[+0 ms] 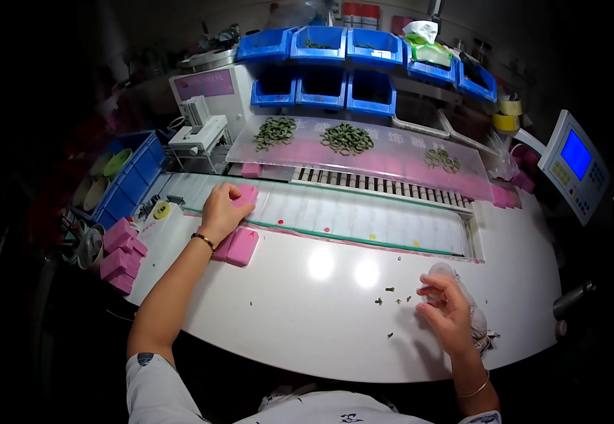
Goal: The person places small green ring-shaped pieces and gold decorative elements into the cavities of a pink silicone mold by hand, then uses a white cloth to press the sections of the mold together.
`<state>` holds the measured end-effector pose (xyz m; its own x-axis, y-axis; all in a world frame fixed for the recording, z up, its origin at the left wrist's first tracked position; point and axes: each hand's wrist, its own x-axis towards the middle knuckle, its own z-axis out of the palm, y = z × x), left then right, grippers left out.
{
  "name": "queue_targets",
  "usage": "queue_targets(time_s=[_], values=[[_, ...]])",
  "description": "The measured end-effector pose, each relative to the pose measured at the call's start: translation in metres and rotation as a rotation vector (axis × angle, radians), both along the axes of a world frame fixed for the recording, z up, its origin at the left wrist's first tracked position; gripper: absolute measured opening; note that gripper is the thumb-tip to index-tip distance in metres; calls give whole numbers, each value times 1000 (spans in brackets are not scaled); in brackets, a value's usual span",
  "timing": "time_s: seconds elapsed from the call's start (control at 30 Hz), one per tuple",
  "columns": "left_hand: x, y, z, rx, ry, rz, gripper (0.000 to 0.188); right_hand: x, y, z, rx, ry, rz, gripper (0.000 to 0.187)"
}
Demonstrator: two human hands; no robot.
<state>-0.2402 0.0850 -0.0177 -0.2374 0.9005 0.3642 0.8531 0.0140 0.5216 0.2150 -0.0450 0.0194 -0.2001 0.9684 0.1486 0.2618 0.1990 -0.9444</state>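
My left hand (pixel 223 212) reaches to the glass-covered strip on the left, its fingers curled and thumb pressed at a pink block (pixel 249 195). Just below that wrist, two more pink blocks (pixel 242 247) lie side by side on the white table. At the right, my right hand (pixel 448 311) hovers over the table with fingers bent and thumb apart; nothing shows between them. Close to its fingertips several small dark green pieces (pixel 389 289) lie scattered. A crumpled clear plastic bag (pixel 478 321) is partly hidden behind this hand.
Piles of green rings (pixel 347 138) lie on a clear raised panel (pixel 398 152) beyond a roller strip (pixel 384 189). Blue bins (pixel 319 44) stand in rows at the back. Left are a white machine (pixel 201 138), a blue crate (pixel 134 187) and stacked pink blocks (pixel 121 261); right, a control panel (pixel 576 166).
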Motion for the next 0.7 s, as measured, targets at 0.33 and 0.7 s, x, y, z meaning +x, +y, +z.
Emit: queue_targets(time_s=[0.33, 0.7], values=[[-8, 81, 10, -358, 275, 184, 56, 26, -57, -25, 230, -290, -220, 37], [-61, 176, -40, -283, 369, 141, 37, 43, -84, -55, 559, -617, -325, 29]])
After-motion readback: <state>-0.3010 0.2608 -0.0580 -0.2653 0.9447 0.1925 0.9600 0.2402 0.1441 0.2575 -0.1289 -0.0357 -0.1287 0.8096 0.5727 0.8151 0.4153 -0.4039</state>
